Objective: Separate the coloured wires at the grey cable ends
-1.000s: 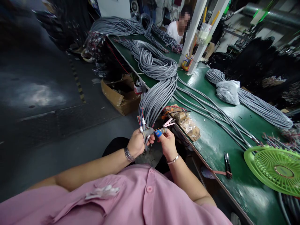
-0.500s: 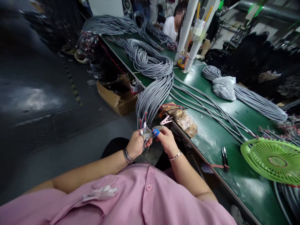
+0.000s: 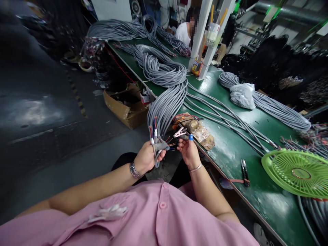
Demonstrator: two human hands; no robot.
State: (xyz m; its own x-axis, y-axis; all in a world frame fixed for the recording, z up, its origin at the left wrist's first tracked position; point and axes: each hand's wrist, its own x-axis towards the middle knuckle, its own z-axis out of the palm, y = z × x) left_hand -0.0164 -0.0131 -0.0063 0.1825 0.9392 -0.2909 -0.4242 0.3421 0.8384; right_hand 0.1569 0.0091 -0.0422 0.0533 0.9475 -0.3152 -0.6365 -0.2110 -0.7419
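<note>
My left hand (image 3: 146, 157) is closed around several grey cables (image 3: 159, 146). Two white-collared ends with red and blue wires (image 3: 155, 124) point up from it, and thin coloured wires (image 3: 171, 148) fan out to its right. A loop of cable hangs below the fingers. Apart from these ends, my right hand (image 3: 189, 152) is raised at the table edge, its fingers curled and a blue cover (image 3: 191, 136) on the thumb. A short dark grey piece (image 3: 183, 137), apparently cable jacket, shows at its fingertips, partly hidden. Beside it is a pink clip (image 3: 179, 132).
Grey cable bundles (image 3: 164, 70) lie along the green table (image 3: 230, 143) and droop over its near edge. A taped wooden block (image 3: 202, 133), snips (image 3: 245, 172) and a green fan (image 3: 299, 172) are at right. A cardboard box (image 3: 125, 109) stands on the floor; a person (image 3: 182, 32) sits behind.
My right hand has moved right, away from the cables in my left hand, with a short grey piece at its fingertips. Coloured wires now show bare at the cable end.
</note>
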